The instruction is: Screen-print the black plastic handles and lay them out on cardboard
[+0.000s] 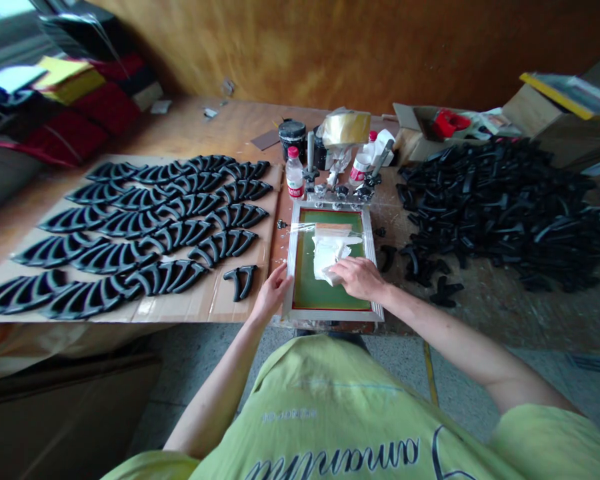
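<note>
A screen printing frame (pixel 289 267) with a metal rim and green mesh lies in front of me on the table. My left hand (pixel 274 288) is at its left rim, fingers closed against the edge. Over the mesh, my right hand (pixel 359 277) grips a scraper (pixel 325 260) thickly coated in white ink. Just beyond, a wooden bar (pixel 333 230) lies across the screen, with white ink around it. Metal hinge clamps (pixel 340 193) hold the frame's far end. What lies beneath the screen is hidden.
Rows of black curved parts (pixel 155 213) cover a cardboard sheet (pixel 150 308) at left, with a few nearest parts (pixel 241 280) apart. A heap of black parts (pixel 500 207) fills the right. Behind stand a red-capped bottle (pixel 295 175), a dark tub (pixel 293 139) and an open carton (pixel 410 130).
</note>
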Available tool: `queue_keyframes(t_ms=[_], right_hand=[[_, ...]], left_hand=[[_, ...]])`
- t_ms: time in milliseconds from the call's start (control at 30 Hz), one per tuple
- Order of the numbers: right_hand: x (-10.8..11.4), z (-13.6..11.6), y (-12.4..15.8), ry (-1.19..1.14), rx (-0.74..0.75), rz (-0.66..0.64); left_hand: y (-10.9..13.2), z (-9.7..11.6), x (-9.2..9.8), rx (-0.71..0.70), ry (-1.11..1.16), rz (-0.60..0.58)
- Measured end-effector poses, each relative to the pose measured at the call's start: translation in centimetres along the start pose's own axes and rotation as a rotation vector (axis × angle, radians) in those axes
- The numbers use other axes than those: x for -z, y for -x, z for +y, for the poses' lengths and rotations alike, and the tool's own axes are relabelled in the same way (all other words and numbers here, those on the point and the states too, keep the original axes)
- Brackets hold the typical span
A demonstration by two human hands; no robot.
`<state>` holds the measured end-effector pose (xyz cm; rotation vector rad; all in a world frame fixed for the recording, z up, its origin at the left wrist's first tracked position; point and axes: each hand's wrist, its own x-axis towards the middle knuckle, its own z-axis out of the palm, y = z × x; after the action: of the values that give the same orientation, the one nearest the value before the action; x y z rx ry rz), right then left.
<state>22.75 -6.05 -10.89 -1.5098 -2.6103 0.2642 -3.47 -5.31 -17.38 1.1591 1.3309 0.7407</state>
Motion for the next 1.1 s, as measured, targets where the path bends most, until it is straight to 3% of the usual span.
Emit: queue_keyframes(t_ms=[100,233,367,433,500,633,700,767,833,900,967,1033,1100], right_hand=[[2.2,1.0,-3.0,-0.047,-0.110,0.114],[5.8,3.8,-6.5,-0.028,-0.263,0.271],[7.8,9.2,-4.7,-0.015,-0.415,0.531],[7.1,11.3,-2.7,0.016,-0.506,0.546],[4.9,11.7,-0.9,0.045,-0.534,0.461],[-1.4,7.9,0.4,0.020,-0.432,0.296],[-3.6,5.5,0.2,0.027,-0.395,0.214],[-4.4,3.9,-0.3,0.031,-0.429,0.128],[-4.1,2.7,-0.7,-0.012,-0.526,0.064],[-3.6,1.2,-0.7,-0.080,-0.620,0.062],[-3.4,-1.1,-0.6,-0.123,-0.635,0.141],[-3.7,-3.3,-0.4,-0.150,-0.470,0.205],[-4.2,-4.2,0.1,-0.177,-0.197,0.200]], left_hand=[[0.5,1.3,0.1,0.017,0.043,-0.018],[1.7,4.7,0.5,0.007,0.088,-0.007],[1.6,8.9,0.8,-0.135,0.159,0.074],[0.8,11.2,0.5,-0.260,0.222,0.133],[-0.4,13.5,0.0,-0.380,0.302,0.167],[-2.9,18.0,-0.7,-0.497,0.358,0.140],[-3.5,19.1,-0.9,-0.506,0.367,0.120],[-3.4,18.7,-1.3,-0.504,0.389,0.164],[-2.3,16.6,-2.3,-0.430,0.399,0.205],[-0.3,13.2,-3.9,-0.216,0.356,0.080],[2.0,9.5,-5.9,0.091,0.282,-0.191],[3.8,6.4,-7.4,0.235,0.328,-0.246],[4.5,4.3,-7.6,0.278,0.406,-0.170]])
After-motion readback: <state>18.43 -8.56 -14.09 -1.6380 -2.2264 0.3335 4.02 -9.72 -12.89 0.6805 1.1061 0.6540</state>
